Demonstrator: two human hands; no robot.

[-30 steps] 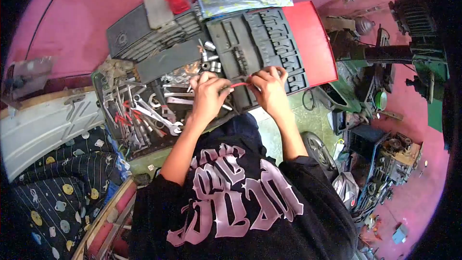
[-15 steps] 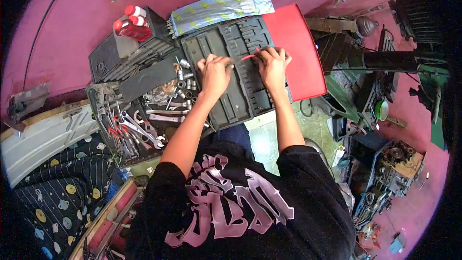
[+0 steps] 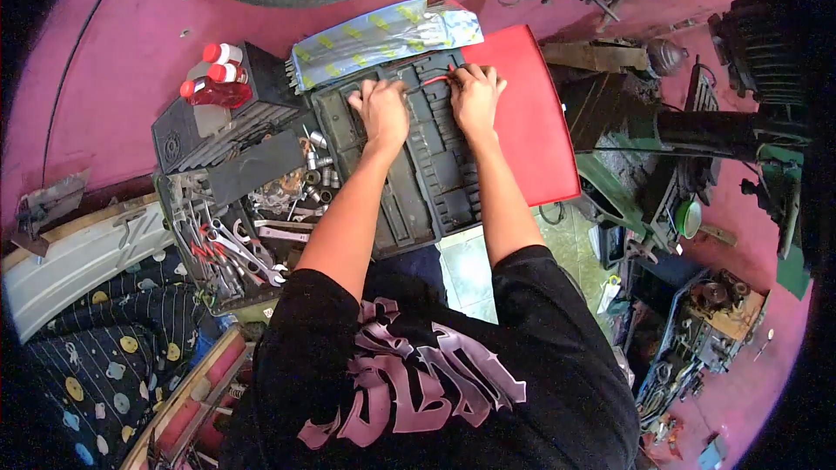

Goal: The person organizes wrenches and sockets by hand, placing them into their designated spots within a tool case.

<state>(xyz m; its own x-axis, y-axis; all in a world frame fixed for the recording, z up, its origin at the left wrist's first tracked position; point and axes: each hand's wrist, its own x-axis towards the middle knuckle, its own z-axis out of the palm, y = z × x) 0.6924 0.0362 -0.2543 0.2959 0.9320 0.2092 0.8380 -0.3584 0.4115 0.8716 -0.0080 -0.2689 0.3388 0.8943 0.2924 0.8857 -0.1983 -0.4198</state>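
An opened tool case lies in front of me, its black moulded tray (image 3: pixel 435 165) split into a plain left half and a slotted right half. At the upper part of the slotted half, my right hand (image 3: pixel 475 103) is closed around thin red-handled pliers (image 3: pixel 434 80); most of the tool is hidden under the fingers. My left hand (image 3: pixel 383 117) rests over the upper part of the plain half, its fingers curled down and touching the tray. What those fingers hold, if anything, is out of sight.
Left of the case, a bin of wrenches (image 3: pixel 231 248) and loose sockets (image 3: pixel 320 170) sits beside red-capped bottles (image 3: pixel 218 87). A blue-and-yellow plastic packet (image 3: pixel 383 39) lies along the case's far edge. A red panel (image 3: pixel 535 122) adjoins the right side, near green machinery (image 3: pixel 618 183).
Both hands have moved farther from my body, toward the upper end of the tray, and the red-handled pliers went with the right one. My view has shifted slightly.
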